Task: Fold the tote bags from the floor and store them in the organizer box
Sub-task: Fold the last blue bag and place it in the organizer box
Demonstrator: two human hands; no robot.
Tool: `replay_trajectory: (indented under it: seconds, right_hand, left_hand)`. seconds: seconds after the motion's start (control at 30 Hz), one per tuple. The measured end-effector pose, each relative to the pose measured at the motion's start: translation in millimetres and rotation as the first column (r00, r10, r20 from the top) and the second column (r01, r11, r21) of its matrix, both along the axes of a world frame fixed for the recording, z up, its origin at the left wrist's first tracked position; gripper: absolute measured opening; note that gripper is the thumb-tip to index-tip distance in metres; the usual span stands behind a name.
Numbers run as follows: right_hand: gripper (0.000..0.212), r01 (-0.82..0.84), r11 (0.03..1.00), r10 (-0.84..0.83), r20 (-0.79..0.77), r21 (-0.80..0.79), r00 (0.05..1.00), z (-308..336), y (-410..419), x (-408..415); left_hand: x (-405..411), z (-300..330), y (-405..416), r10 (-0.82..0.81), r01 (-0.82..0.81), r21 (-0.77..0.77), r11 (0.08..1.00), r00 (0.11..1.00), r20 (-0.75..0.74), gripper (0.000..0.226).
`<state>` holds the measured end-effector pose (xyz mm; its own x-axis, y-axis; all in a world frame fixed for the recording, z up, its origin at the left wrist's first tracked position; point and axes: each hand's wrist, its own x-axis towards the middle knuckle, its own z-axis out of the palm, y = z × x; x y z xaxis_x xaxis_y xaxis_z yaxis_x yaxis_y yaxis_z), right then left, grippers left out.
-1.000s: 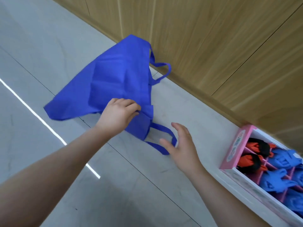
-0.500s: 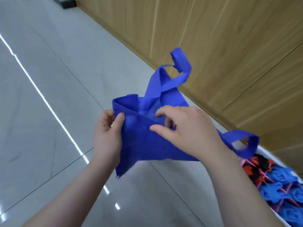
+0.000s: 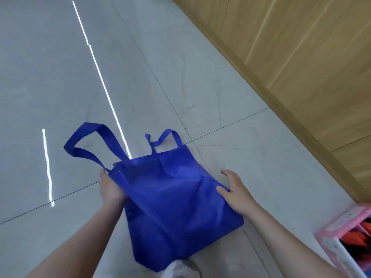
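A blue tote bag (image 3: 172, 201) lies spread over the pale floor tiles, its two handles pointing away from me. My left hand (image 3: 110, 189) grips the bag's top left corner, just under the left handle, with the fingers hidden behind the cloth. My right hand (image 3: 234, 191) rests at the bag's right edge, thumb on the fabric and fingers stretched over the floor. The pink organizer box (image 3: 337, 235) shows at the bottom right corner, with orange and black folded bags in its compartments.
A wooden wall panel (image 3: 301, 57) with a baseboard runs diagonally along the right. A grey shoe tip (image 3: 180, 269) pokes out under the bag's near corner. Pale glossy floor tiles (image 3: 60, 77) stretch left and ahead.
The bag, held up in the air between both hands half a second ago, now lies spread on the floor. My right hand has let go of the bunched cloth and moved to its right edge.
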<state>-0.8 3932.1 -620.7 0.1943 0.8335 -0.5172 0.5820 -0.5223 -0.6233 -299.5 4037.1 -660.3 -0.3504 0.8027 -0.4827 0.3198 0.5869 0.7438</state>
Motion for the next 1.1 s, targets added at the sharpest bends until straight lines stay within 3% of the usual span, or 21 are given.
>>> replay_trajectory:
  seconds: [0.07, 0.13, 0.2, 0.23, 0.3, 0.37, 0.4, 0.47, 0.5, 0.53, 0.67, 0.73, 0.8, 0.9, 1.0, 1.07, 1.1]
  right_hand:
    - [0.060, -0.006, 0.997, 0.003, -0.041, -0.073, 0.999, -14.1, -2.3, -4.6]
    - [0.064, 0.030, 0.992, -0.042, -0.096, -0.122, 0.995, -20.1, 1.9, -10.1]
    - [0.046, -0.002, 0.993, -0.004, -0.049, -0.120, 0.999, -20.8, 8.9, -16.0]
    - [0.030, -0.040, 0.995, 0.041, 0.009, -0.089, 0.999, -21.0, 12.1, -18.3]
    - [0.005, -0.098, 0.995, 0.100, 0.113, -0.018, 0.989, -15.1, 17.2, -23.1]
    - [0.009, -0.158, 0.984, 0.136, 0.226, 0.082, 0.965, -9.2, 19.4, -25.2]
    - [0.008, -0.188, 0.971, 0.138, 0.292, 0.150, 0.946, -5.8, 20.2, -24.8]
    - [0.009, -0.229, 0.935, 0.112, 0.385, 0.272, 0.916, 1.7, 20.8, -20.4]
    - [0.009, -0.234, 0.916, 0.091, 0.399, 0.326, 0.912, 5.8, 20.5, -16.1]
    - [0.012, -0.224, 0.904, 0.066, 0.399, 0.365, 0.915, 11.6, 19.6, -11.4]
    - [0.019, -0.088, 0.886, -0.040, 0.264, 0.456, 0.964, 34.8, 15.1, 13.9]
    - [0.011, -0.050, 0.890, -0.038, 0.183, 0.454, 0.982, 43.7, 12.3, 24.9]
    - [0.010, -0.028, 0.912, -0.016, 0.102, 0.410, 0.995, 51.4, 9.7, 37.3]
    - [0.020, 0.100, 0.961, -0.067, -0.132, 0.259, 0.989, 54.2, 1.3, 58.7]
    - [0.021, 0.200, 0.965, -0.151, -0.269, 0.168, 0.951, 54.6, -6.9, 69.1]
    - [0.021, 0.289, 0.947, -0.224, -0.359, 0.140, 0.906, 55.2, -10.9, 67.0]
    - [0.020, 0.323, 0.939, -0.249, -0.413, 0.119, 0.876, 54.3, -13.3, 64.5]
  left_hand:
    - [-5.3, 18.9, -4.2, 0.027, -0.033, 0.108, 0.994, 0.998, 0.055, 0.036]
    - [-9.1, 46.2, -11.3, 0.072, -0.090, 0.251, 0.964, 0.994, 0.082, 0.054]
    - [-11.0, 81.9, -20.9, 0.169, -0.171, 0.466, 0.868, 0.985, 0.046, 0.056]
    - [-7.7, 102.8, -29.1, 0.166, -0.113, 0.611, 0.783, 0.986, -0.030, 0.051]
    - [9.4, 134.4, -42.1, -0.010, 0.262, 0.807, 0.529, 0.953, -0.303, 0.039]
    - [38.3, 149.1, -42.9, -0.251, 0.635, 0.711, 0.302, 0.773, -0.583, 0.029]
    - [54.1, 151.0, -35.8, -0.377, 0.764, 0.573, 0.297, 0.646, -0.664, 0.028]
    - [78.0, 137.2, -8.7, -0.581, 0.884, 0.151, 0.442, 0.410, -0.703, 0.032]
    - [85.8, 126.5, 7.5, -0.662, 0.871, -0.053, 0.489, 0.331, -0.672, 0.035]
    - [90.7, 116.3, 22.7, -0.705, 0.835, -0.166, 0.524, 0.315, -0.636, 0.037]
    - [90.0, 100.1, 52.8, -0.639, 0.638, -0.232, 0.735, 0.536, -0.552, 0.041]
    - [91.6, 97.3, 49.5, -0.597, 0.571, -0.176, 0.802, 0.765, -0.240, 0.036]
    - [97.3, 103.1, 42.2, -0.458, 0.461, -0.062, 0.885, 0.887, 0.054, 0.029]
    - [103.6, 117.8, 38.3, -0.378, 0.369, 0.083, 0.926, 0.915, 0.144, 0.031]
    - [116.5, 139.0, 34.1, -0.382, 0.339, 0.241, 0.909, 0.910, 0.159, 0.031]
    - [128.2, 154.5, 28.5, -0.442, 0.402, 0.337, 0.851, 0.896, 0.047, 0.029]
    - [133.5, 162.8, 25.7, -0.488, 0.484, 0.383, 0.787, 0.868, -0.094, 0.029]
